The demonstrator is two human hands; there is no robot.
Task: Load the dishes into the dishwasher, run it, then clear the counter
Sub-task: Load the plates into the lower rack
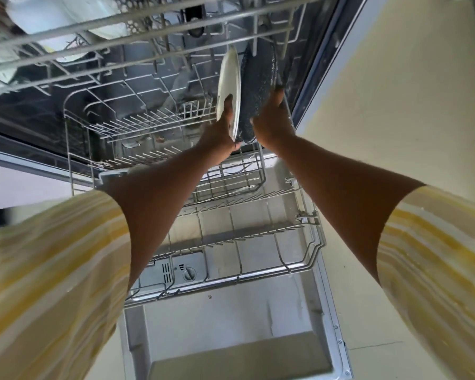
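Two dishes upright, lower rack (pixel 242 277) far-right corner: left hand (pixel 220 130) fingers clamp white plate (pixel 229 78); right hand (pixel 269 119) fingers clamp dark speckled plate (pixel 258 78).

No legible text, dishwasher dispenser (pixel 185 270) marks too small to read

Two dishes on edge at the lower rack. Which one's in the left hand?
The white plate; the left hand grips it. The dark speckled dish beside it is in the right hand.
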